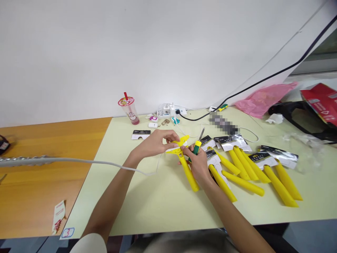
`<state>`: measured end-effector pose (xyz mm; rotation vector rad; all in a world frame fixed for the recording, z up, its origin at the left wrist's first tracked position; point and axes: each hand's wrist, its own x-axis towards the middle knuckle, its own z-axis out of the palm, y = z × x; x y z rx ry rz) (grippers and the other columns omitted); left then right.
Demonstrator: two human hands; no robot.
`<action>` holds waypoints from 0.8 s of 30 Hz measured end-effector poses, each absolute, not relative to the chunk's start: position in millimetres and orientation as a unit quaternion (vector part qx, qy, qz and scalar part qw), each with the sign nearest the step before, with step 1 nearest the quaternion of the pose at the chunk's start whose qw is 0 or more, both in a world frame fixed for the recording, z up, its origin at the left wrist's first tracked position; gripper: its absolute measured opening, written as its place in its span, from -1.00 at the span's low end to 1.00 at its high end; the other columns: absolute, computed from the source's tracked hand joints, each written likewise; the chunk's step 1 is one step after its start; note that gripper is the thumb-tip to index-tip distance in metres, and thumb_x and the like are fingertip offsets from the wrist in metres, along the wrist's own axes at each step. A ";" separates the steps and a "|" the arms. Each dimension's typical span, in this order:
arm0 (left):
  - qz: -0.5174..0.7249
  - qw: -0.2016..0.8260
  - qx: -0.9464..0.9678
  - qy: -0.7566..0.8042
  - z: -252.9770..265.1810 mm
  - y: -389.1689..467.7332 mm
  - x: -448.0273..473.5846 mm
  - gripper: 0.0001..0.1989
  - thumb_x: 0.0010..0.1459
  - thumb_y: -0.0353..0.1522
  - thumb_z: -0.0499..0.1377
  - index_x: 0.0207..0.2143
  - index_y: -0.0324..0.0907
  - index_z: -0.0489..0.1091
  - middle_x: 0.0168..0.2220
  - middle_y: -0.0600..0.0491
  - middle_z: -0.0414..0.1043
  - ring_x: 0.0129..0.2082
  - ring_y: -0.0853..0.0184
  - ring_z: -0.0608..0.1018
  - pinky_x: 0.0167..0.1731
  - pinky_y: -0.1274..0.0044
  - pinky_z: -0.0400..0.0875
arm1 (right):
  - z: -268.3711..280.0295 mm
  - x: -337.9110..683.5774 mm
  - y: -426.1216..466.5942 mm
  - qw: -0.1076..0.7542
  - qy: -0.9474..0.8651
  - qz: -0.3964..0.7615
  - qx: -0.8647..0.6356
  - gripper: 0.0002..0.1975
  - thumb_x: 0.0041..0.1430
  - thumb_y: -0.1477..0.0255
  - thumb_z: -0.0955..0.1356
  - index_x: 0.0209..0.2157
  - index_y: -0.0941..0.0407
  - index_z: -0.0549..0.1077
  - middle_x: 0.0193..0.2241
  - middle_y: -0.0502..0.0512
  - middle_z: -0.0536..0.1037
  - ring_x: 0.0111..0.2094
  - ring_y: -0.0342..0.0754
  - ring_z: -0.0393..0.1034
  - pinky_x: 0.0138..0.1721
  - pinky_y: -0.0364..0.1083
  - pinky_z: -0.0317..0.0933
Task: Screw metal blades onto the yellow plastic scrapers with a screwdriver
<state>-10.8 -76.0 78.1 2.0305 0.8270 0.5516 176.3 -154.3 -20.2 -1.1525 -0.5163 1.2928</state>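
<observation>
My left hand [159,142] pinches a flat yellow head piece [183,140] between thumb and fingers. Just beneath that piece is the wide head of a yellow scraper-like tool [190,175], its handle slanting down toward me. My right hand [198,162] is closed around a green and yellow screwdriver [196,147], whose metal shaft points up and away. The right fingertips also touch the tool's neck, and part of the joint is hidden by them. To the right lie several similar yellow handles [243,183] with black and white packaging cards [234,142].
A lidded cup with a red straw [132,114] stands near the wall. A power strip [171,110] has a black cable [250,86] rising right. A grey cable [105,162] crosses over my left forearm. At right are a pink bag [263,100] and a red box [319,102].
</observation>
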 end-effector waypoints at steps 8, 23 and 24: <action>0.259 0.407 0.776 0.406 58.1 -77.8 11.8 -0.85 0.27 -0.30 0.37 -0.15 -0.10 0.73 -0.10 -0.02 0.75 -0.10 0.15 0.69 -0.08 0.37 0.52 | -25.4 177.8 -153.2 0.635 -0.191 0.565 -0.490 -0.36 -0.25 0.16 0.76 -0.41 0.01 0.32 -0.39 -0.10 0.49 -0.21 0.02 0.51 -0.47 -0.06 0.59; 0.312 0.407 0.752 0.415 28.3 -69.4 21.7 -0.84 0.20 -0.22 0.46 -0.19 -0.03 0.78 -0.11 -0.05 0.65 -0.13 0.20 0.63 -0.12 0.38 0.51 | -24.7 183.8 -154.1 0.661 -0.177 0.566 -0.459 -0.36 -0.21 0.16 0.76 -0.39 0.01 0.32 -0.37 -0.13 0.53 -0.27 -0.03 0.56 -0.18 0.09 0.69; 0.314 0.407 0.751 0.415 27.9 -69.7 22.0 -0.83 0.20 -0.21 0.46 -0.18 -0.02 0.78 -0.10 -0.05 0.64 -0.13 0.20 0.62 -0.11 0.37 0.52 | -26.1 184.4 -154.1 0.664 -0.178 0.565 -0.457 -0.37 -0.18 0.17 0.76 -0.38 0.01 0.33 -0.38 -0.13 0.53 -0.27 -0.03 0.56 -0.17 0.09 0.69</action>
